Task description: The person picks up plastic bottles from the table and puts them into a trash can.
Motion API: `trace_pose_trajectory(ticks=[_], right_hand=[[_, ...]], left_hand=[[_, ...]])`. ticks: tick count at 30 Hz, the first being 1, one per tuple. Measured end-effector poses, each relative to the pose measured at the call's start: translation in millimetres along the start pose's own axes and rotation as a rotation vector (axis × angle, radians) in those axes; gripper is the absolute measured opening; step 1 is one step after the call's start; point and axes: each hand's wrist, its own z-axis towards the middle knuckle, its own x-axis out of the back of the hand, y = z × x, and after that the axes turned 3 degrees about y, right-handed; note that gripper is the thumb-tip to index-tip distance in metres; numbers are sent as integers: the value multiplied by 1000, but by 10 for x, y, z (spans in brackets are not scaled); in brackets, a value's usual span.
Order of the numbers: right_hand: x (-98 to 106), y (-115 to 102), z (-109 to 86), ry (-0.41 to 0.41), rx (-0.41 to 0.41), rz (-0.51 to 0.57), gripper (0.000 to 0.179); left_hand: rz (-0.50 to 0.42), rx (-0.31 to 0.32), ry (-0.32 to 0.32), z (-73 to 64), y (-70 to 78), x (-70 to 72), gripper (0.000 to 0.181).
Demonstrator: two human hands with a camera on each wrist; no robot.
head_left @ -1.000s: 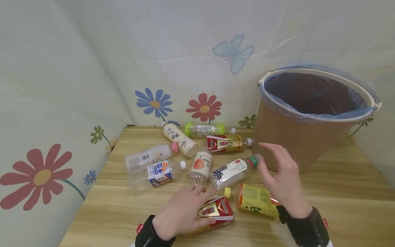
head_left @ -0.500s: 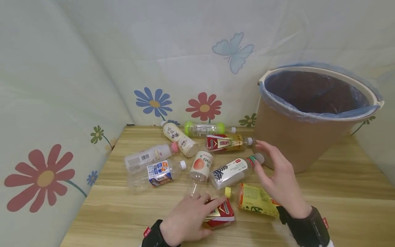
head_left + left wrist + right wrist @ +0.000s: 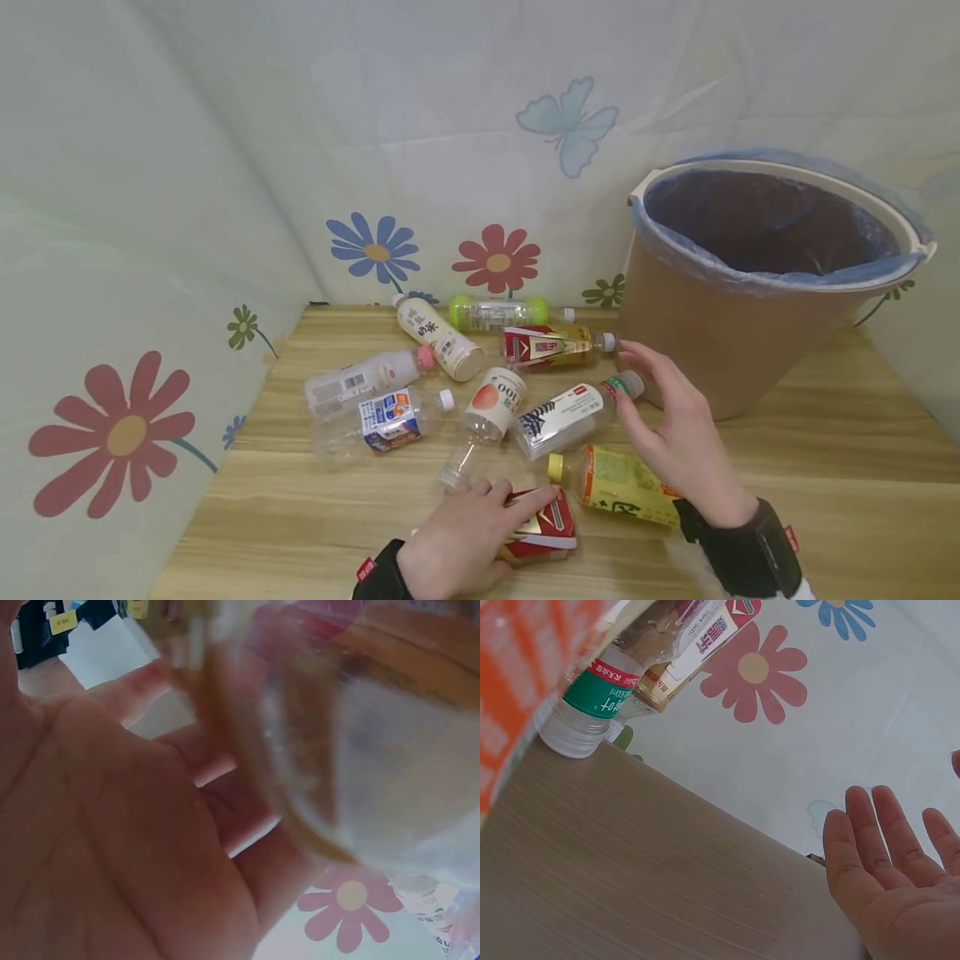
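In the head view my left hand (image 3: pixel 468 533) grips a plastic bottle with a red-and-gold label (image 3: pixel 551 525), fingers over its far side and thumb at its near side. The left wrist view shows the palm (image 3: pixel 97 825) with fingers bent around the blurred bottle (image 3: pixel 405 765). My right hand (image 3: pixel 678 425) is held relaxed with nothing in it, near the cap of a clear bottle with a white-and-green label (image 3: pixel 573 412). In the right wrist view its fingers (image 3: pixel 881 832) are spread and slightly bent. A yellow-labelled bottle (image 3: pixel 626 483) lies below the right hand.
A brown bin (image 3: pixel 697 333) lined with a blue bag stands at the back right. A peach-label bottle (image 3: pixel 495 400), a blue-label bottle (image 3: pixel 390 421), a pink-capped bottle (image 3: pixel 360 383), a cream bottle (image 3: pixel 438 337), a green-ended bottle (image 3: pixel 498 312) and another red-label bottle (image 3: pixel 551 344) lie on the wooden table (image 3: pixel 247 517).
My left hand has moved right and slightly nearer, covering more of the red-and-gold bottle, which has shifted slightly right. The peach-label bottle has turned, its lower end swinging left. The right hand moved slightly.
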Motion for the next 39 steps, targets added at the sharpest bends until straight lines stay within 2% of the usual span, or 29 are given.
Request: trace_pose_trajectory(ticks=[3, 7, 9, 11, 18, 25, 29, 32, 35, 39], right_hand=[[12, -3, -4, -1, -1, 10, 60], [14, -25, 8, -1, 8, 30, 62], [16, -34, 18, 6, 20, 41, 64], [12, -38, 18, 9, 25, 43, 63], [15, -29, 9, 60, 7, 91, 58], [-14, -61, 34, 140, -1, 192, 53], [-23, -109, 43, 125, -41, 317, 51], [-42, -158, 49, 102, -80, 433, 49], [-83, -215, 49, 66, -124, 527, 46], [-164, -288, 35, 13, -143, 582, 47]], left_hand=[[-25, -37, -12, 2, 2, 2, 92], [-112, -63, -59, -11, -8, 62, 90], [-147, -65, -65, -22, -14, 109, 90], [-152, -69, -41, -50, -22, 152, 90], [-141, -57, 117, -81, -62, 370, 93], [-299, -34, 367, -8, -130, 585, 93], [-358, 0, 536, 116, -130, 652, 94], [-416, 59, 636, 245, -108, 676, 97], [-523, 113, 699, 368, -88, 678, 96], [-685, 122, 748, 492, -92, 644, 91]])
